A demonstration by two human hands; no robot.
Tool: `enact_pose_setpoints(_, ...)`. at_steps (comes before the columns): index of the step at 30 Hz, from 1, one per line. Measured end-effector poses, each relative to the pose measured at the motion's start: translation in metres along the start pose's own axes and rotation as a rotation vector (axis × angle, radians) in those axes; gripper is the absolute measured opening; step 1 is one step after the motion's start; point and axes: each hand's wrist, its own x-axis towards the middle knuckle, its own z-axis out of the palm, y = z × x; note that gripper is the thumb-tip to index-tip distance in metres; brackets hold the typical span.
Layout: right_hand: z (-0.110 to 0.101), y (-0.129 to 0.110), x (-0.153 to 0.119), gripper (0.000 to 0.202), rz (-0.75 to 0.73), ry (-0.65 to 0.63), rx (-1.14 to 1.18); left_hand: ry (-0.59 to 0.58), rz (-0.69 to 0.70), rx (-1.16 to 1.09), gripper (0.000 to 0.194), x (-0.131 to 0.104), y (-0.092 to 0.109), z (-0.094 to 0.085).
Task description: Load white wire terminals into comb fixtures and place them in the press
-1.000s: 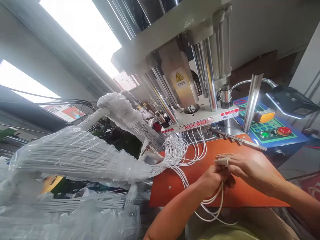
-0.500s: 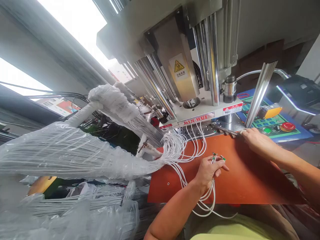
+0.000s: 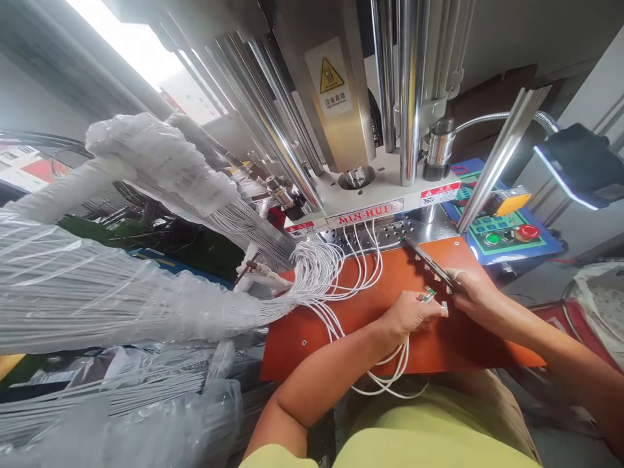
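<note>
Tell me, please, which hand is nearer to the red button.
The right hand, below and left of the red button in the picture; the left hand is farther left and lower.

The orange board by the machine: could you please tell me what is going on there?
A person is handling cables at the orange board. The left hand holds several white cables, with small connector ends sticking out of its grip. The right hand holds the near end of a long metal bar over the board. Other cables loop over the board and go under the front plate marked MIN-HUI.
</note>
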Motion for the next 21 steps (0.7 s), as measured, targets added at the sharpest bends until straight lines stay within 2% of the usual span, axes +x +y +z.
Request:
enact_pose_setpoints(4, 0.008, 0.013, -0.003, 0.038, -0.010, -0.050, 0.143, -0.025, -0.035, -0.023, 0.036, 0.012, -0.001, 0.002)
enact_pose_setpoints(6, 0.009, 0.016, -0.003, 0.036, 0.002, -0.060, 0.137, -0.034, -0.044, -0.017, 0.038, 0.015, 0.000, 0.001)
enact_pose_setpoints(10, 0.009, 0.016, -0.004, 0.048, -0.019, -0.066, 0.131, -0.036, -0.080, 0.055, 0.033, 0.019, 0.007, 0.000)
enact_pose_setpoints(12, 0.007, 0.013, -0.004, 0.044, -0.028, -0.072, 0.136, -0.049, -0.097, 0.083, 0.033, 0.019, 0.010, 0.001)
enact_pose_setpoints(16, 0.005, 0.007, -0.005, 0.028, 0.069, -0.113, 0.072, -0.025, -0.102, 0.115, 0.031, 0.019, 0.013, 0.004)
enact_pose_setpoints(21, 0.005, -0.001, -0.007, 0.028, 0.182, -0.144, -0.031, -0.015, -0.096, 0.123, 0.031, 0.018, 0.015, 0.005)
